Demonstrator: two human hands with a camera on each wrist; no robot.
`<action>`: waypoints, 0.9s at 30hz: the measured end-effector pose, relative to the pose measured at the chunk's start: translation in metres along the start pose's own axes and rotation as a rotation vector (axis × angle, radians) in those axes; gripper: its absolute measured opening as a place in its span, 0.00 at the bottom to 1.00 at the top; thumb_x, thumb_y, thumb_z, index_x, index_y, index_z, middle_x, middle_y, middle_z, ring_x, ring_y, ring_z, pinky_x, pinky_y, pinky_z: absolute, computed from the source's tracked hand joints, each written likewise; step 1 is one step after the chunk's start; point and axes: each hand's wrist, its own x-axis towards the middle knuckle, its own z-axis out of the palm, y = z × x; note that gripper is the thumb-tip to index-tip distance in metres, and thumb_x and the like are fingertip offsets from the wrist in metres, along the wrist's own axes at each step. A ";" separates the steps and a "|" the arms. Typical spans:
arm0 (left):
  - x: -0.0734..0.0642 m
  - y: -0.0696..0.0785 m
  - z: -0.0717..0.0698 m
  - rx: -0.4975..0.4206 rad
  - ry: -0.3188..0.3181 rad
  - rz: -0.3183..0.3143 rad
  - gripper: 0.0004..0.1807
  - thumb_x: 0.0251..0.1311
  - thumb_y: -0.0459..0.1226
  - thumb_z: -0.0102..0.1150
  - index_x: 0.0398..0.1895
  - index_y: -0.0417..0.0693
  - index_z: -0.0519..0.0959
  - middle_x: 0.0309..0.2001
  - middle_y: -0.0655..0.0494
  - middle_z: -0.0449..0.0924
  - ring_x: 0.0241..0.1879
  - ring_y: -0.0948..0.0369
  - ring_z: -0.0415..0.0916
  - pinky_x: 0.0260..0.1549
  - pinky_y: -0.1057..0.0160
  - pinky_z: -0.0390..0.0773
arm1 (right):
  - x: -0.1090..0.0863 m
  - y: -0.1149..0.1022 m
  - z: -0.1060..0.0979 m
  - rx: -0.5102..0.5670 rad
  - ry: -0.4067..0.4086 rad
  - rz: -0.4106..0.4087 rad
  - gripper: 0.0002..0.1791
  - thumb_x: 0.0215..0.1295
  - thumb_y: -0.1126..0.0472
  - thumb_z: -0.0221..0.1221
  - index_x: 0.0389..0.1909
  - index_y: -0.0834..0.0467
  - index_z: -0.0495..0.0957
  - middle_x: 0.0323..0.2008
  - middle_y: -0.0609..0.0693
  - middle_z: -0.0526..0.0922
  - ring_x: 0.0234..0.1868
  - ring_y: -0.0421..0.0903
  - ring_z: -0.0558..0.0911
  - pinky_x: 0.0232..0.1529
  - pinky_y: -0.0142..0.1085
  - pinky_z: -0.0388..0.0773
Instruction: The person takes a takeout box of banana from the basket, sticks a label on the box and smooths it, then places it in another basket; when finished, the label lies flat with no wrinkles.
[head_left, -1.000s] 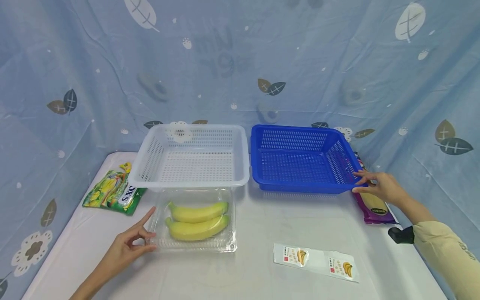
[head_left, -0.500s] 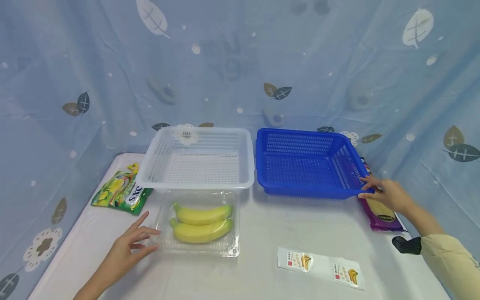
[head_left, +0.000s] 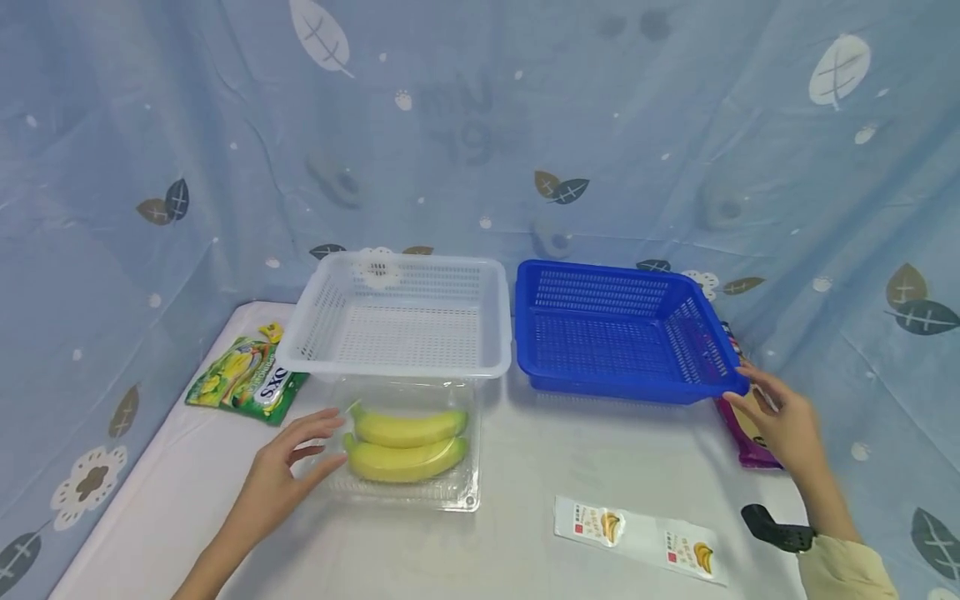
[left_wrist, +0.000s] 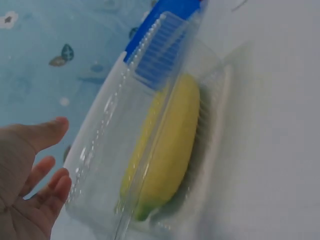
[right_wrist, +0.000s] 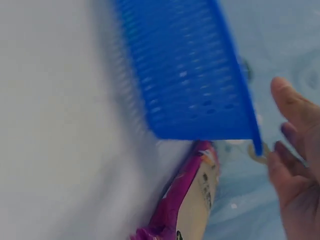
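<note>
A clear hinged plastic box [head_left: 475,467] holding two yellow bananas [head_left: 405,461] lies on the white table. At its left side is my left hand [head_left: 288,467], thumb and fingers spread with nothing between them; the left wrist view shows a gap between the fingers and the box. On the right, a blue plastic basket [head_left: 600,388] has my right hand [head_left: 793,433] at its front right corner. Its fingers are loosely bent and parted, close to the basket rim [right_wrist: 235,60] in the right wrist view, and grip nothing.
A white basket [head_left: 405,367] stands left of the blue one, behind the clear box. A green snack bag [head_left: 243,379] lies at the left, and a purple bag [head_left: 750,454] lies partly behind my right hand. Labels printed with bananas [head_left: 637,537] lie in front.
My left hand has let go of the box's left edge, opened and shifted right over its side. My right hand has loosened from the basket's corner, its forearm swinging inward. The view shifted slightly.
</note>
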 end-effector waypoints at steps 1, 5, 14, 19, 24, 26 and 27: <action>0.001 0.001 0.002 -0.024 -0.001 -0.012 0.24 0.47 0.23 0.70 0.51 0.40 0.78 0.56 0.45 0.76 0.53 0.75 0.71 0.43 0.75 0.77 | -0.003 0.000 0.001 0.037 0.003 0.019 0.24 0.65 0.60 0.62 0.57 0.70 0.73 0.61 0.68 0.71 0.62 0.44 0.73 0.46 0.10 0.62; 0.004 0.006 0.011 -0.102 -0.013 -0.074 0.24 0.49 0.25 0.69 0.53 0.39 0.77 0.55 0.45 0.77 0.48 0.71 0.76 0.42 0.69 0.79 | -0.016 -0.001 0.000 0.202 -0.009 0.111 0.23 0.66 0.61 0.60 0.59 0.66 0.73 0.59 0.39 0.75 0.51 0.18 0.69 0.44 0.13 0.69; 0.015 0.020 0.034 -0.198 -0.070 -0.187 0.21 0.51 0.34 0.71 0.50 0.44 0.79 0.49 0.53 0.80 0.42 0.56 0.79 0.38 0.67 0.81 | -0.051 -0.018 0.004 0.358 -0.026 0.291 0.22 0.65 0.61 0.61 0.60 0.58 0.75 0.45 0.20 0.74 0.43 0.17 0.72 0.37 0.15 0.74; 0.020 0.026 0.047 -0.256 -0.085 -0.207 0.21 0.50 0.33 0.71 0.49 0.43 0.80 0.47 0.52 0.81 0.42 0.51 0.79 0.39 0.66 0.81 | -0.068 -0.026 0.012 0.578 -0.018 0.302 0.19 0.63 0.66 0.62 0.56 0.55 0.78 0.46 0.25 0.78 0.45 0.20 0.76 0.39 0.15 0.73; 0.025 0.034 0.064 -0.298 -0.119 -0.200 0.19 0.50 0.32 0.72 0.47 0.43 0.80 0.45 0.52 0.82 0.40 0.50 0.79 0.39 0.66 0.81 | -0.087 -0.033 0.024 0.729 -0.029 0.325 0.19 0.63 0.69 0.61 0.53 0.51 0.79 0.50 0.29 0.80 0.48 0.23 0.77 0.42 0.14 0.71; 0.026 0.039 0.071 -0.320 -0.139 -0.189 0.19 0.50 0.34 0.72 0.46 0.46 0.81 0.45 0.53 0.82 0.40 0.50 0.79 0.39 0.66 0.81 | -0.094 -0.035 0.028 0.749 -0.048 0.341 0.19 0.64 0.70 0.60 0.54 0.52 0.78 0.51 0.30 0.80 0.48 0.24 0.77 0.43 0.15 0.72; 0.027 0.042 0.075 -0.339 -0.147 -0.181 0.19 0.50 0.34 0.72 0.46 0.45 0.81 0.45 0.52 0.82 0.40 0.50 0.79 0.40 0.65 0.81 | -0.097 -0.037 0.031 0.744 -0.058 0.358 0.19 0.64 0.69 0.60 0.56 0.54 0.77 0.51 0.29 0.80 0.49 0.24 0.77 0.43 0.15 0.72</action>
